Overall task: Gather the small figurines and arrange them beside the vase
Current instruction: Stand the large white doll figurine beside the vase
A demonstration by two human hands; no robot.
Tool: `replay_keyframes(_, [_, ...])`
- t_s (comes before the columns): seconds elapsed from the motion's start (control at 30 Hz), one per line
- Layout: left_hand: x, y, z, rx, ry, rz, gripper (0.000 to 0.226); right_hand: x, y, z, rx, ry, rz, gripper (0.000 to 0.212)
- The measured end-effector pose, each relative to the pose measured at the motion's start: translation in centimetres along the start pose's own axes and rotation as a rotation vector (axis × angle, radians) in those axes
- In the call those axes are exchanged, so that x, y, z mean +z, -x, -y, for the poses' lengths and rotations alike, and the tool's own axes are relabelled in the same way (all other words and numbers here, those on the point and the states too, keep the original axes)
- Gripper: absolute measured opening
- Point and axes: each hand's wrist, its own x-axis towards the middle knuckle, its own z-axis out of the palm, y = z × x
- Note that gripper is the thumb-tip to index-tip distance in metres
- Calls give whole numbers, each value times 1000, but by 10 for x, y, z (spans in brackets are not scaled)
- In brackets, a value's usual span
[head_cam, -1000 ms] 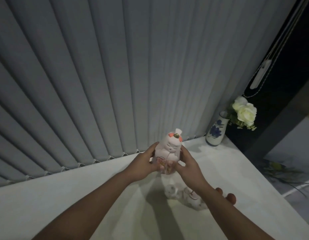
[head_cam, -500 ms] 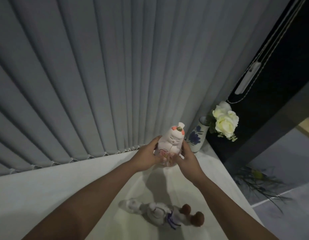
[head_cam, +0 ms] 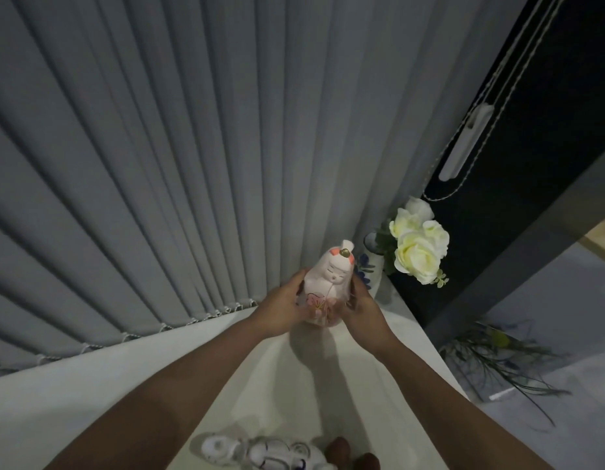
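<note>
— What have you got in your grip?

— A pale pink figurine (head_cam: 329,289), smooth and glossy like glazed ceramic, shaped like a rounded egg with a small head on top. It has red patches at the sides of the head, a little gold knob above the brow and a pink flower painted low on its belly. My left hand (head_cam: 283,308) cups its left side and my right hand (head_cam: 361,308) its right, both closed on it, fingers wrapped round the lower body. It stands upright at the centre of the frame; I cannot tell whether its base touches the white surface (head_cam: 91,395).

— And the vase?

— The vase (head_cam: 371,262) is just right of the figurine and behind it, partly hidden by it. It is white with blue painted flowers, and creamy white roses (head_cam: 417,247) with soft layered petals lean out of it to the right.

— Anything else?

— At the bottom edge of the frame lie more small figurines (head_cam: 260,454), glossy white with blue lines, beside two brown rounded shapes I cannot make out. The surface is matt and plain. Behind it hang grey vertical blinds (head_cam: 158,147), woven cloth slats linked by a beaded chain along their lower ends.
</note>
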Motion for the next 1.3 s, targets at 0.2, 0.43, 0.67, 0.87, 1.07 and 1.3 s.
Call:
replay_keyframes(0.2, [-1, -12, 1, 7, -22, -13, 79, 1, -11, -2, 18, -29, -12, 69])
replay_keyframes(0.43, [-5, -20, 0, -28, -29, 4, 90, 4, -19, 4, 36, -54, -13, 68])
replay_keyframes(0.67, [-7, -26, 6, -43, -13, 12, 94, 5, -19, 12, 24, -113, 0, 64])
replay_keyframes(0.87, [-4, -23, 4, -60, -3, 2, 82, 7, -19, 9, 19, -161, -8, 64])
replay_keyframes(1.07, [2, -12, -5, -92, -76, -54, 69, 12, -16, 1, 55, -136, -60, 68])
replay_keyframes(1.3, [13, 27, -18, -124, -167, -121, 59, 8, 23, 6, 164, -82, -21, 56])
